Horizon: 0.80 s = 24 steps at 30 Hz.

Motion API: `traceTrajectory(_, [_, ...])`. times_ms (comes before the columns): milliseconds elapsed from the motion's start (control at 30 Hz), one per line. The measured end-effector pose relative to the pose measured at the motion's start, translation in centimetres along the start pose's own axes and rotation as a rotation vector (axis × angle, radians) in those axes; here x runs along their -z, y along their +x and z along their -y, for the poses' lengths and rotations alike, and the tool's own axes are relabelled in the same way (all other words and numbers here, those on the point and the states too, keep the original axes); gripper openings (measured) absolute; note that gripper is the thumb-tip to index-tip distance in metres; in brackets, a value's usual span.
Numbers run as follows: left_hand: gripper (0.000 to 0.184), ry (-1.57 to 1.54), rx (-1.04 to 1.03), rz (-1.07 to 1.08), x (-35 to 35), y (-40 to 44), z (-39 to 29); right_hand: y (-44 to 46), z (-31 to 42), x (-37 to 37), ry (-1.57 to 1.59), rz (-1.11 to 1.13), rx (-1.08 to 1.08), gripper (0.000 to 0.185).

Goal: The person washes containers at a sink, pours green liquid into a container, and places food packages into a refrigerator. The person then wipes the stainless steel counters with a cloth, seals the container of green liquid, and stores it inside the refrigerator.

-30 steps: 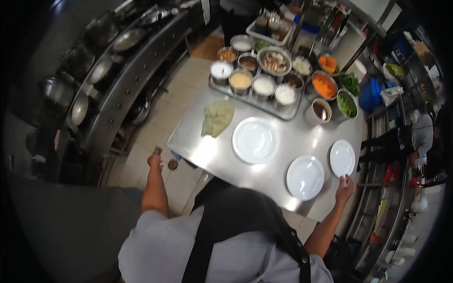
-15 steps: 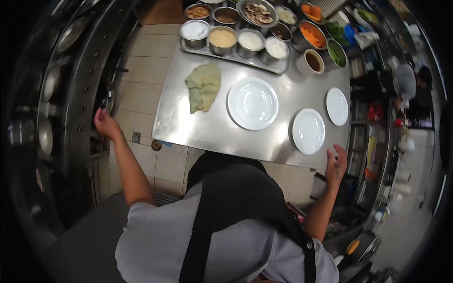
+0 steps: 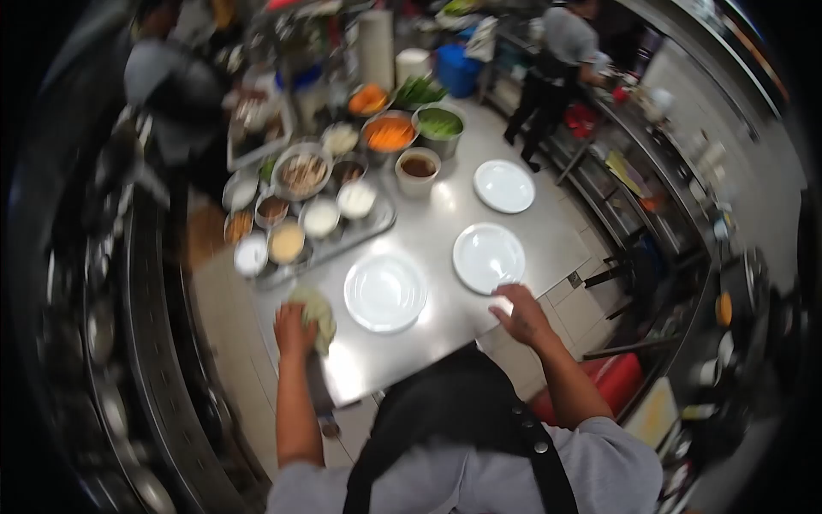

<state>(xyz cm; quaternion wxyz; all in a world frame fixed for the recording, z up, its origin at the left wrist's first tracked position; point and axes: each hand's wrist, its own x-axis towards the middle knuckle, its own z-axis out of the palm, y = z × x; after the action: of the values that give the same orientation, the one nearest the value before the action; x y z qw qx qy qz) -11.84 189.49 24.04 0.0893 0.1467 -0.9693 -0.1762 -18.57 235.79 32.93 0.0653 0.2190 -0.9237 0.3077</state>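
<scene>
My left hand [image 3: 295, 332] is on a crumpled pale green cloth [image 3: 321, 319] at the table's left front corner, its fingers curled over the fabric. Blur softens the fingertips. Just right of the cloth lies a large white plate [image 3: 385, 292]. My right hand [image 3: 521, 315] is open, thumb apart from the fingers, at the near edge of a second white plate [image 3: 488, 257]; whether it touches the rim I cannot tell. Farther back sits a third white plate [image 3: 504, 186].
A metal tray [image 3: 342, 245] holds several bowls of ingredients on the steel table [image 3: 432, 343]. Beyond it stand a cup of brown sauce [image 3: 418, 171], carrots [image 3: 390, 134] and chopped greens [image 3: 439, 122]. One co-worker [image 3: 171, 94] is at back left, another [image 3: 561, 68] at back right.
My view has turned, so the table appears rotated. My left hand has come from beside the table onto the cloth. My right hand has moved closer to the second plate.
</scene>
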Motion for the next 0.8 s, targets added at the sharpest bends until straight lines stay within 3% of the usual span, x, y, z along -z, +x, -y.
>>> traceTrajectory(100, [0.037,-0.134,0.026,-0.175,0.4,-0.6,0.6,-1.4,-0.3,0.3,0.024,0.044,-0.073,0.03])
traceTrajectory(233, [0.027,-0.617,0.285,-0.259,2.2,-1.7,1.9,-2.5,-0.3,0.4,0.14,0.067,-0.17,0.029])
traceTrajectory(333, [0.025,-1.076,0.365,-0.162,7.2,-3.2,-6.1,-1.7,1.4,0.3,0.314,0.229,-0.237,0.037])
traceTrajectory(433, [0.027,-1.135,0.15,-0.057,6.6,-2.8,-12.5,0.7,4.1,-0.3,0.686,0.452,-0.278,0.047])
traceTrajectory(500, [0.034,-1.21,0.066,0.118,5.9,-1.8,-19.1,1.9,4.0,-3.2,1.016,0.436,-0.164,0.054])
traceTrajectory(567, [0.039,-1.109,-0.112,0.244,4.5,-0.4,-25.6,2.6,3.9,-2.7,1.096,0.402,-0.297,0.052])
traceTrajectory(600, [0.04,-1.073,-0.245,0.297,3.5,0.3,-28.2,2.8,3.2,-2.2,1.279,0.315,-0.371,0.048])
traceTrajectory(633, [0.038,-1.016,-0.459,0.202,3.6,1.0,-30.9,3.2,2.0,-1.6,1.451,0.217,-0.461,0.044])
traceTrajectory(700, [0.04,-0.869,-0.619,0.202,3.5,2.7,-33.6,4.9,-1.8,1.7,1.656,0.12,-0.515,0.035])
traceTrajectory(767, [0.036,-0.845,-0.509,0.085,2.4,5.1,-35.0,5.9,-5.8,5.2,1.673,-0.068,-0.5,0.03])
traceTrajectory(800, [0.033,-0.957,-0.212,0.105,-0.1,7.1,-34.9,5.9,-9.8,6.0,1.538,-0.187,-0.495,0.03])
